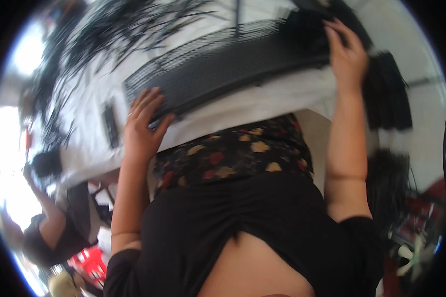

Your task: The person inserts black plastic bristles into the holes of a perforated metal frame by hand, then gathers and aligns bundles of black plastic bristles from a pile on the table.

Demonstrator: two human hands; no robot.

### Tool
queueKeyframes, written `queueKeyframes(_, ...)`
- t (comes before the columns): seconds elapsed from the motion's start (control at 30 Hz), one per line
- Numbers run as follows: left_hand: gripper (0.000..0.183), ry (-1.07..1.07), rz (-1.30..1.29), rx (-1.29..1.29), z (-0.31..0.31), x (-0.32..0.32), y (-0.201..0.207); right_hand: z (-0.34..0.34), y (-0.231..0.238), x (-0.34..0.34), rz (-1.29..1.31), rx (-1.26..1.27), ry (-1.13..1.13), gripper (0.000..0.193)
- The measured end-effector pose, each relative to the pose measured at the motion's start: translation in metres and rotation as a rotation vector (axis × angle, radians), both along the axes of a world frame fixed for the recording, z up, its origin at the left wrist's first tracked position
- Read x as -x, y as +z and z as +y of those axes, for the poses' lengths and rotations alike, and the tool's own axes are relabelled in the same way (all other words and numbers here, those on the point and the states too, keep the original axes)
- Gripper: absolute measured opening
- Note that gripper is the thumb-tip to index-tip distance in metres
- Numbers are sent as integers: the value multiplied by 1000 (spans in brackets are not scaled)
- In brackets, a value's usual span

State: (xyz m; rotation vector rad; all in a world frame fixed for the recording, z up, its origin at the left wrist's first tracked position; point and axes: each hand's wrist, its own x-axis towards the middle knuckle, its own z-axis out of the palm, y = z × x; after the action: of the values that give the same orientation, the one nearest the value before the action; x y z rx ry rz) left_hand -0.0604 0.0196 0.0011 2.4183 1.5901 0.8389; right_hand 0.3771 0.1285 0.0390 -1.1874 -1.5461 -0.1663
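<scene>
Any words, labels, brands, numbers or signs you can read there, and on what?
None that can be read.
Long black mesh piece between the left hand and right hand: no lettering visible, image blurred.
Red item, lower left: too blurred to tell.

We see strong white glare at the left, motion blur on the black woven piece (223, 69), and distortion toward darkened edges.

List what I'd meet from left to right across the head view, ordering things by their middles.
Co-worker's forearm → narrow black bar → left hand → long black mesh panel → right hand → black stack.
</scene>
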Motion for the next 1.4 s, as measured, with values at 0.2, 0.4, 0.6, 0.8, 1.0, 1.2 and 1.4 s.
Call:
queueKeyframes(0.2, 44, 735, -67, -176, 2, 109, -8, -66, -46, 30, -189, 12, 38, 16)
queueKeyframes(0.4, 86, 1078, 300, 532, 6, 126, -31, -78, -85, 64, -188, 137, 150, 16)
queueKeyframes(0.6, 35, 934, 197, 747, 29, 130, -26, -69, -85, 58, -146, 229, 152, 11)
queueKeyframes(0.8, 33, 853, 348, 640, 25, 113, -36, -77, -84, 68, 50, 157, 168, 16)
queueKeyframes(1.0, 26, 751, -727, 504, 20, 94, 11, -85, -43, 69, 170, 125, 315, 29)
queueKeyframes(1.2, 14, -326, -1302, 891, -27, -73, 27, -80, 6, 183, 778, 439, 1096, 56)
queueKeyframes(1.4, 26, -403, -754, 959, -43, -73, 2, -104, -16, 201, 52, 661, 1032, 6)
